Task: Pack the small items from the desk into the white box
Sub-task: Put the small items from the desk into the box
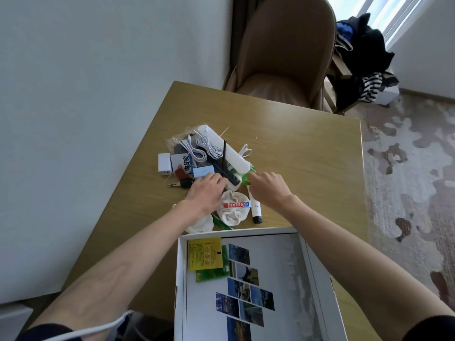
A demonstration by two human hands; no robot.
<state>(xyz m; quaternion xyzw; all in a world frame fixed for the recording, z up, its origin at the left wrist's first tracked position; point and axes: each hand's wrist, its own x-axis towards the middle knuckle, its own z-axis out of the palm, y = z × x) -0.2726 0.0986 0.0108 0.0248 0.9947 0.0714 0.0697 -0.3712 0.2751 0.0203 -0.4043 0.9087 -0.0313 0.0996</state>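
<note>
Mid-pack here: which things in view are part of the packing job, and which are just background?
Job items:
white box
toothpaste tube
black comb
white charger
white cables
car key
left hand
right hand

Background:
brown chair
pile of clothes
carpet

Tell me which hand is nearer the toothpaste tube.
Left. The left hand lies just beside the toothpaste tube, at its red end; the right hand is above and farther off.
</note>
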